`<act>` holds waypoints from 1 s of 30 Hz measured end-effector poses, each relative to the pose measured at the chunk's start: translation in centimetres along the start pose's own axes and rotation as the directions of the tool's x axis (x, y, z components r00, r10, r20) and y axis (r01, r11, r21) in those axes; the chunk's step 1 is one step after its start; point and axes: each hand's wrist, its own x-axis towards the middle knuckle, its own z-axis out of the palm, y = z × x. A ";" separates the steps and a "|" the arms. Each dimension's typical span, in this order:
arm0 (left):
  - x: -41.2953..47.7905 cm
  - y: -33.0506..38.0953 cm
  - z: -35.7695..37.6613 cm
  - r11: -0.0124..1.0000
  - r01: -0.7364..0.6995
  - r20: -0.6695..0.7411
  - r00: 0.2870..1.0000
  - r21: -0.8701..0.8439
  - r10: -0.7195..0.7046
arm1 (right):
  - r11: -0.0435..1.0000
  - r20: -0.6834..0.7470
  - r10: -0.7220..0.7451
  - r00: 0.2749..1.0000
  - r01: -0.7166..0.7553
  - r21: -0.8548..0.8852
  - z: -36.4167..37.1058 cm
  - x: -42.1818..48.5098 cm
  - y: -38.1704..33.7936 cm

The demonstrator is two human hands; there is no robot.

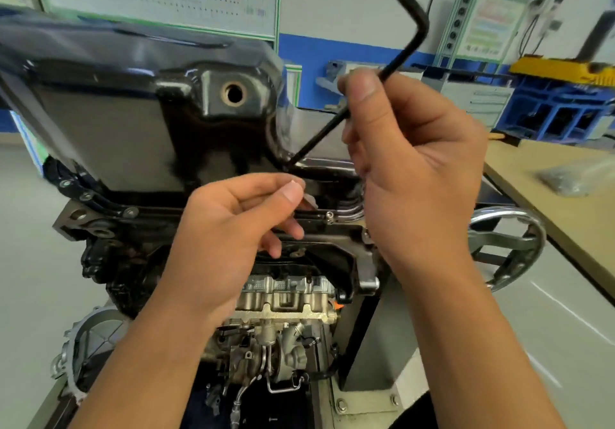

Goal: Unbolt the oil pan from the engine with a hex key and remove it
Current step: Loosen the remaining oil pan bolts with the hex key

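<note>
Workshop, engine stand: my right hand [416, 169] grips the hex key [404, 51], thumb and fingers closed around its long shaft. The short arm points up and the tip meets the rim of the black oil pan [116, 112]. The pan sits on top of the engine [286, 299], with bolts [130, 212] showing along its near-left flange. My left hand [226, 229] hovers at the near flange, thumb and forefinger pinching a small pale piece [309, 200] I cannot identify. A chrome handwheel [499, 215] stands to the right.
</note>
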 end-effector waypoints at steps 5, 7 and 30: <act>-0.9 -0.9 7.5 0.842 0.431 0.406 0.868 -0.326 -0.287 | 0.971 -0.243 0.236 0.941 -0.236 0.030 -9.4 -1.2 -3.9; -1.0 -1.7 11.8 0.831 0.479 0.514 0.807 -0.281 -0.292 | 0.955 -0.317 0.257 0.913 -0.290 -0.061 -13.6 -1.9 -5.5; -6.3 -12.6 47.5 0.641 -0.682 0.900 0.434 0.351 -0.031 | 0.580 -0.812 0.042 0.582 -0.676 -0.454 -42.8 -13.9 -13.9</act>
